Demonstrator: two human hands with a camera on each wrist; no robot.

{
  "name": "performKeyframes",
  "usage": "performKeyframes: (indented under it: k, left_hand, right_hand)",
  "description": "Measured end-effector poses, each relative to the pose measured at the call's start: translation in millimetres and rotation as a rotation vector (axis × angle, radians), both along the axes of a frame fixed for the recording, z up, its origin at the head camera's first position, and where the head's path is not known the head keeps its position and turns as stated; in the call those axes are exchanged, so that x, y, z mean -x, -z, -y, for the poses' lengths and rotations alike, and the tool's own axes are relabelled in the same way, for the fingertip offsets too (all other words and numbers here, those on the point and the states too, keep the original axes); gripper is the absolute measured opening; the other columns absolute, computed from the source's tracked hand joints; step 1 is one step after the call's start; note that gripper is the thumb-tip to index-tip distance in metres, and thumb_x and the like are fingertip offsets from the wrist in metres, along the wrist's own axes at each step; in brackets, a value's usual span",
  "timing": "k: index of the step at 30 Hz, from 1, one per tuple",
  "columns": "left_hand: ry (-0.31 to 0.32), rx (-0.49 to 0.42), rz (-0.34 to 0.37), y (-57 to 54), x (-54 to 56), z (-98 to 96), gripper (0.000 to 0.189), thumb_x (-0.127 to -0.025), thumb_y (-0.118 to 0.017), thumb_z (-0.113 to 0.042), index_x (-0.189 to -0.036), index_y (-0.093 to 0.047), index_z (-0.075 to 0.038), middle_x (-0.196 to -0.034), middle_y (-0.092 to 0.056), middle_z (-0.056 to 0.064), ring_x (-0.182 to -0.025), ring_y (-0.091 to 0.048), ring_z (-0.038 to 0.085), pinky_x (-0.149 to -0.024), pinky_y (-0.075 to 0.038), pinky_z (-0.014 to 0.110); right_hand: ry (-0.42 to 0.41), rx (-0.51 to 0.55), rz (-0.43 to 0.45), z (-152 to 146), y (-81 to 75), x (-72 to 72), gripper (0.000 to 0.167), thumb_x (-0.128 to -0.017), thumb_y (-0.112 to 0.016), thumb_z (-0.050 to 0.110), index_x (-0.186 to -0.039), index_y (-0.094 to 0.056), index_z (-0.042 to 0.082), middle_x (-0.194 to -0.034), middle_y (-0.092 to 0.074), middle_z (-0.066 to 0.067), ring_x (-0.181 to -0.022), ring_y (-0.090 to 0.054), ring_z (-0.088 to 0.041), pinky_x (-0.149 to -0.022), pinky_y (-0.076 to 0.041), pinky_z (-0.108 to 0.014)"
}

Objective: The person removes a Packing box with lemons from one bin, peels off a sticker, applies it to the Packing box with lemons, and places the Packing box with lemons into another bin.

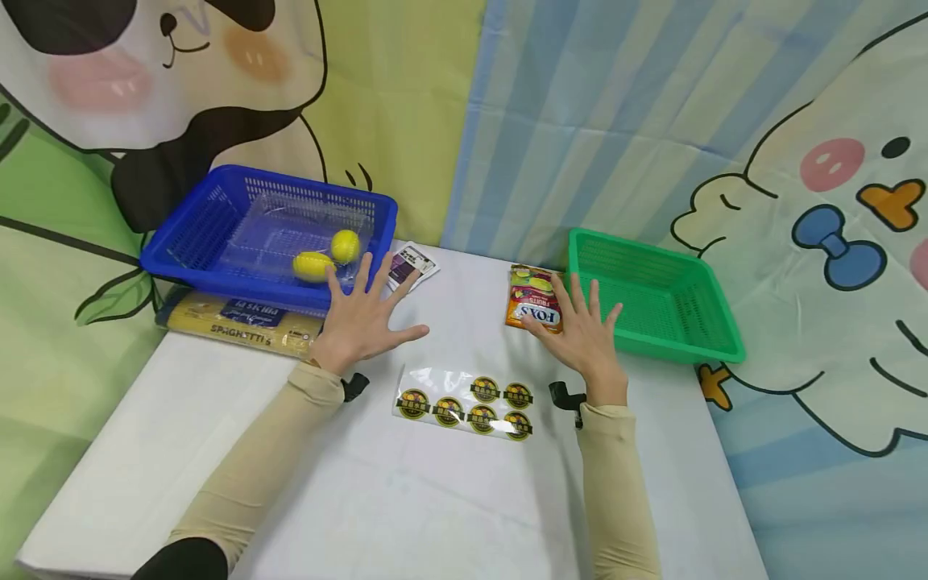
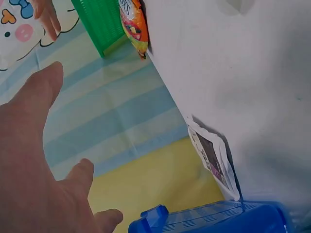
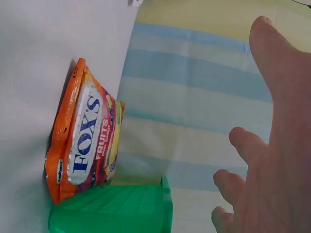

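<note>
My left hand (image 1: 358, 321) is raised with its fingers spread and holds nothing. It is nearest the front right corner of a blue basket (image 1: 210, 278), in which a clear plastic tray (image 1: 271, 229) and two yellow items, one round (image 1: 345, 246) and one oblong (image 1: 312, 267), lie. Behind its fingertips is a small white and purple packet (image 1: 415, 264), also seen in the left wrist view. My right hand (image 1: 586, 342), likewise spread and holding nothing, hovers near an orange Fox's Fruits candy bag (image 3: 87, 141) and a green basket (image 1: 652, 342). The hand partly covers the bag in the head view.
A pack of spaghetti (image 1: 239, 324) lies in front of the blue basket, partly under its rim. Between the forearms a clear sheet of several round black and gold stickers (image 1: 448, 412) rests on the white table (image 1: 435, 499). A cartoon-printed curtain (image 1: 580, 121) hangs behind the table.
</note>
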State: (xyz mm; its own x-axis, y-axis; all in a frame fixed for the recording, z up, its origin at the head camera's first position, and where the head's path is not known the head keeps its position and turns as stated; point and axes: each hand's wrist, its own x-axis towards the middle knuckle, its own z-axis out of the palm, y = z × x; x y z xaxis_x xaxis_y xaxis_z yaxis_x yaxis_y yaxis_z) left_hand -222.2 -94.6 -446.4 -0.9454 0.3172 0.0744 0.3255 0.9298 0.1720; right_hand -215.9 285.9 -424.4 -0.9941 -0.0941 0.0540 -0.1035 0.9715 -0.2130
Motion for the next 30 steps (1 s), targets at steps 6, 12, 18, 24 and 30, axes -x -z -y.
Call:
performKeyframes:
  k: [6,12,18,24,30]
  left_hand:
    - [-0.097,-0.101,-0.033,-13.1,12.2,25.0,0.088,-0.098,-0.041,-0.078,-0.169,-0.008,-0.036,-0.176,-0.005,0.015,-0.162,-0.001,0.043,-0.114,0.01,0.084]
    - [-0.244,-0.289,0.097,-47.5,37.8,113.6,0.101,-0.095,-0.047,-0.079,-0.169,0.0,-0.029,-0.175,0.006,0.02,-0.158,0.006,0.052,-0.112,0.002,0.088]
    - [-0.249,-0.351,0.247,-51.4,55.8,195.2,0.108,-0.092,-0.056,-0.077,-0.168,0.005,-0.03,-0.174,0.012,0.021,-0.156,0.009,0.057,-0.106,-0.004,0.092]
    - [-0.256,-0.432,0.287,-32.6,56.8,225.7,0.107,-0.093,-0.061,-0.071,-0.17,-0.003,-0.023,-0.174,-0.004,0.025,-0.156,-0.007,0.056,-0.115,-0.014,0.083]
    - [-0.269,-0.455,0.264,-27.4,58.3,227.4,0.106,-0.092,-0.063,-0.07,-0.17,-0.01,-0.02,-0.173,-0.012,0.025,-0.156,-0.014,0.056,-0.115,-0.018,0.082]
  right_hand:
    - [-0.071,0.074,-0.095,11,1.5,7.0,0.087,-0.1,-0.045,0.074,-0.169,-0.018,0.027,-0.176,-0.013,-0.012,-0.163,-0.002,-0.037,-0.126,0.001,-0.071]
    - [-0.296,0.36,-0.075,50,-7.5,27.0,0.073,-0.104,-0.052,0.061,-0.164,-0.034,0.025,-0.171,-0.032,-0.008,-0.153,-0.037,-0.036,-0.124,-0.031,-0.059]
    - [-0.467,0.633,0.139,118,-27.9,55.9,0.063,-0.106,-0.057,0.05,-0.162,-0.035,0.035,-0.165,-0.042,-0.002,-0.137,-0.057,-0.031,-0.11,-0.051,-0.047]
    - [-0.576,0.672,0.192,191,-37.3,78.2,0.057,-0.106,-0.061,0.04,-0.159,-0.045,0.026,-0.156,-0.054,-0.01,-0.133,-0.062,-0.029,-0.104,-0.056,-0.042]
    - [-0.501,0.641,0.196,248,-48.0,94.5,0.05,-0.106,-0.061,0.037,-0.153,-0.052,0.022,-0.15,-0.058,-0.012,-0.129,-0.064,-0.028,-0.101,-0.058,-0.039]
